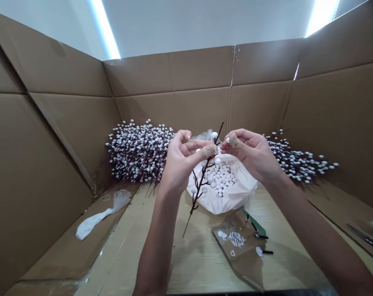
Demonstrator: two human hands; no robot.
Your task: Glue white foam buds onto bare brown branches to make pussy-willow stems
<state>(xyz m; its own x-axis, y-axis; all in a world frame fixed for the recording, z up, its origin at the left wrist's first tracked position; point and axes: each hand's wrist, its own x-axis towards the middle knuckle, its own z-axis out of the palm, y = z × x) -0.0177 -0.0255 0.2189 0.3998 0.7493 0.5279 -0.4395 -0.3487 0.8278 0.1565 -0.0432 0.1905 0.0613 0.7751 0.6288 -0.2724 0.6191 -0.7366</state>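
Observation:
A dark brown artificial berry stem (198, 188) with short side twigs and a few white berries slants upright in the middle of the head view. My left hand (188, 158) is closed on its upper part, thumb and fingers pinched, with tape round the thumb. Just to the right, my right hand (251, 154) pinches a small white berry (227, 140) between its taped thumb and fingers, close to the stem. Behind and below the hands lies a white plastic bag (246, 185), opened out, with many loose white berries (221, 176) in it.
Bundles of finished berry stems (140, 152) lie back left and more stems (297, 162) back right. A cardboard piece (244, 263) with white glue blobs lies in front. A clear-and-white bag (96, 220) is at left, scissors (365, 237) at right. Cardboard walls (201, 107) surround the table.

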